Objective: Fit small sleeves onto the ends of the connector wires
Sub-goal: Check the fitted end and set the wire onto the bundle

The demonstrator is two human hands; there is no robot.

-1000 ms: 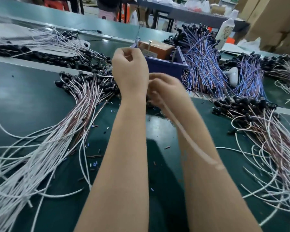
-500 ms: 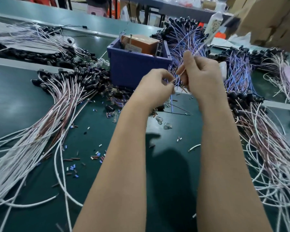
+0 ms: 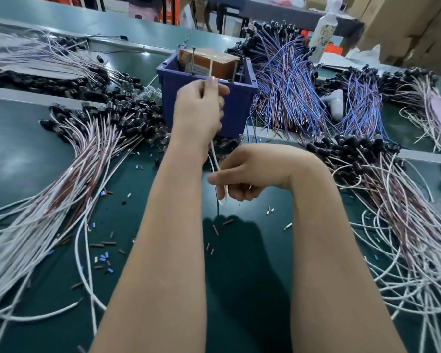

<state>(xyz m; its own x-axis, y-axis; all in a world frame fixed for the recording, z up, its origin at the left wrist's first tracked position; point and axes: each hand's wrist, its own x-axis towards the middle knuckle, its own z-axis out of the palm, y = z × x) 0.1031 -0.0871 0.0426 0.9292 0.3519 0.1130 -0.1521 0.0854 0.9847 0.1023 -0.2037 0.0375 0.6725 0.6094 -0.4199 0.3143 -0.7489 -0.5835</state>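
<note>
The left hand (image 3: 199,110) is raised in front of the dark blue plastic bin (image 3: 237,110) and pinches a thin white connector wire (image 3: 214,156) between thumb and fingertips. The wire runs down past the left wrist to the right hand (image 3: 242,174), which is lower and nearer the body, above the dark green table surface (image 3: 23,154). The right-hand fingers are curled round the lower part of the wire. Whether a sleeve sits on the wire end cannot be told. Small brown tubular sleeves (image 3: 215,230) and small blue sleeves (image 3: 103,257) lie loose on the table. A fanned bundle of white and brown wires with black connectors (image 3: 92,146) lies to the left.
</note>
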